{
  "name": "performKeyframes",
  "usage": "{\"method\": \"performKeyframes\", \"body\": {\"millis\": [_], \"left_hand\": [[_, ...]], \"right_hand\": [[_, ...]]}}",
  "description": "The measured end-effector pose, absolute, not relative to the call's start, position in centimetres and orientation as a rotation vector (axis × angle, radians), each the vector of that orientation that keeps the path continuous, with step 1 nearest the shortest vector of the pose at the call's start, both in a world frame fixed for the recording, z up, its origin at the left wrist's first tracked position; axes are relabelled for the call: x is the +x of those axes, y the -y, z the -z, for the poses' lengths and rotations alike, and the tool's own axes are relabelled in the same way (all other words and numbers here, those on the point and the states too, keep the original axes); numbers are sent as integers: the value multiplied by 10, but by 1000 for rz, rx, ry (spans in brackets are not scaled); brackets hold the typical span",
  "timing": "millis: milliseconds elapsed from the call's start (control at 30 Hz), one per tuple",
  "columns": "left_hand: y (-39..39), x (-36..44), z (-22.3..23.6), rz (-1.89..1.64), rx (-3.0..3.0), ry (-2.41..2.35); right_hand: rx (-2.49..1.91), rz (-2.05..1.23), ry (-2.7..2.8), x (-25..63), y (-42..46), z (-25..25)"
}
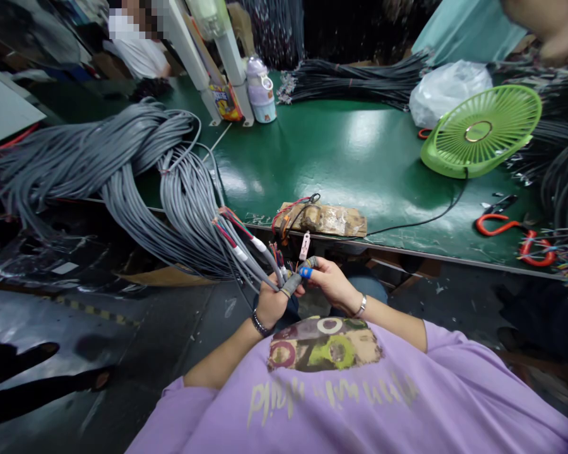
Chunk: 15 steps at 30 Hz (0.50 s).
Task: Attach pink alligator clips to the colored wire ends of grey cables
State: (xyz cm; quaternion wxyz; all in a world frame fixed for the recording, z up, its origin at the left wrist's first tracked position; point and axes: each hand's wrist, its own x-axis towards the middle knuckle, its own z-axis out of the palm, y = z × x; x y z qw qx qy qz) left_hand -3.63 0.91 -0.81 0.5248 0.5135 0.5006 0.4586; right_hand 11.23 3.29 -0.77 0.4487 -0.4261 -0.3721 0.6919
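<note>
My left hand (272, 301) is closed around the ends of several grey cables (236, 249) that run up to a big grey cable bundle (123, 164) draped over the bench's left end. Thin coloured wires stick out of the cable ends. My right hand (329, 280), with taped fingertips, one of them blue, pinches those wire ends right beside the left hand. Both hands hover just in front of the green bench's edge (407, 249), below a worn, tape-wrapped block (326, 219) with wires on it.
On the green bench stand a green fan (483, 129), red-handled cutters (511, 230), a white plastic bag (447, 88), black cable bundles (360, 79), a pale bottle (260, 88) and white posts (194, 57). Another person sits at the far left; a hand shows top right.
</note>
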Motion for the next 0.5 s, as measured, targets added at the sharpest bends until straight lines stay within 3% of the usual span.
{"method": "performKeyframes", "body": {"millis": [500], "left_hand": [[-8,-32,13,-1255,1094,-1141]], "right_hand": [[-971,-1796,817,123,-36,21]]}}
